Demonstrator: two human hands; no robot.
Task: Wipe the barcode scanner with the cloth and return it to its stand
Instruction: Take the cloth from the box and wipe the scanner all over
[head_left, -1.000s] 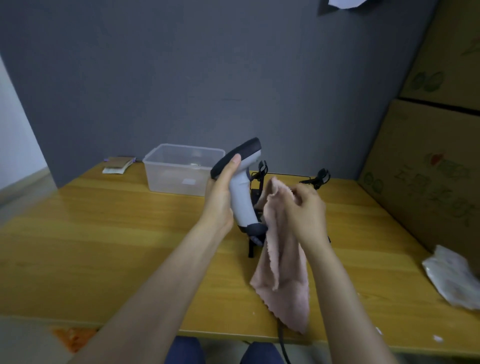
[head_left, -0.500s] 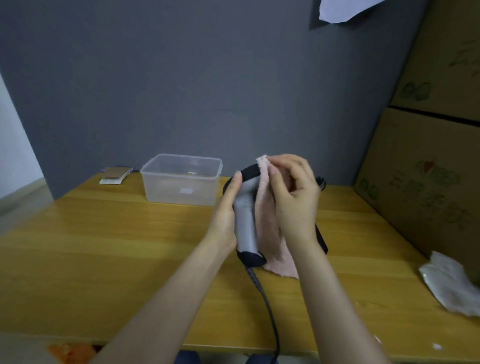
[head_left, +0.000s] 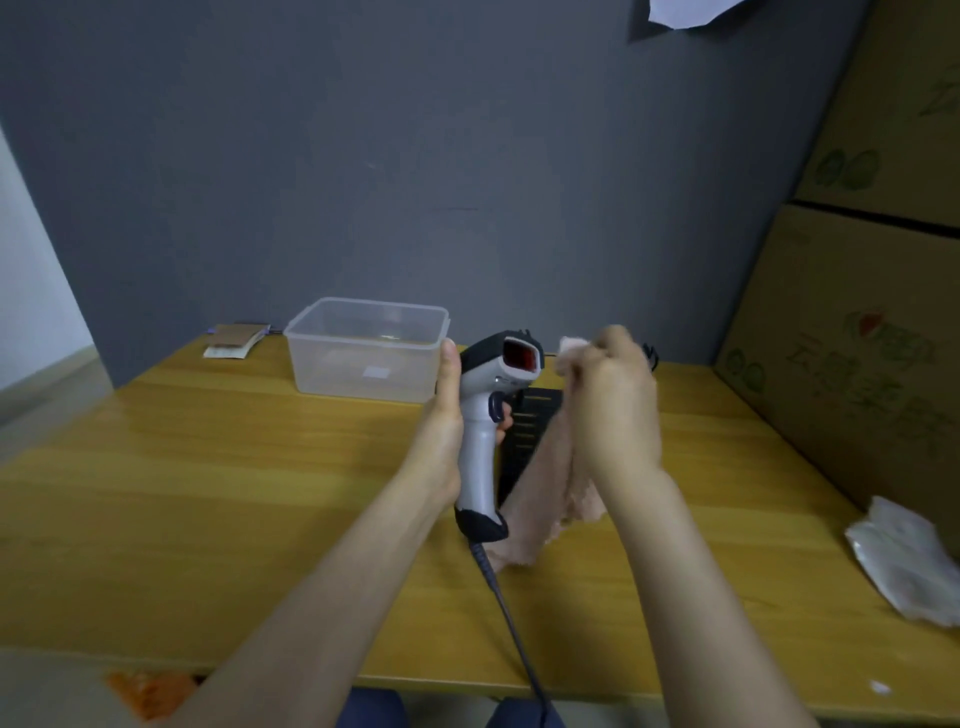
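Note:
My left hand (head_left: 445, 415) grips the handle of the white and black barcode scanner (head_left: 485, 415), held upright above the table with its red scan window turned towards me. My right hand (head_left: 615, 400) is closed on the pink cloth (head_left: 550, 493), just right of the scanner's head; the cloth hangs down and its lower end reaches the tabletop. The black stand (head_left: 524, 431) lies behind the scanner, mostly hidden by it and the cloth. The scanner's dark cable (head_left: 511, 623) runs down over the front edge of the table.
A clear plastic box (head_left: 363, 353) stands at the back, left of the scanner. Flat packets (head_left: 234, 340) lie at the back left corner. Cardboard boxes (head_left: 857, 338) line the right side, with a crumpled white bag (head_left: 909, 561) in front. The wooden table (head_left: 208, 493) meets a grey wall.
The scanner has been turned so its red window faces me. My right hand with the cloth has come off the scanner's head and sits just to its right.

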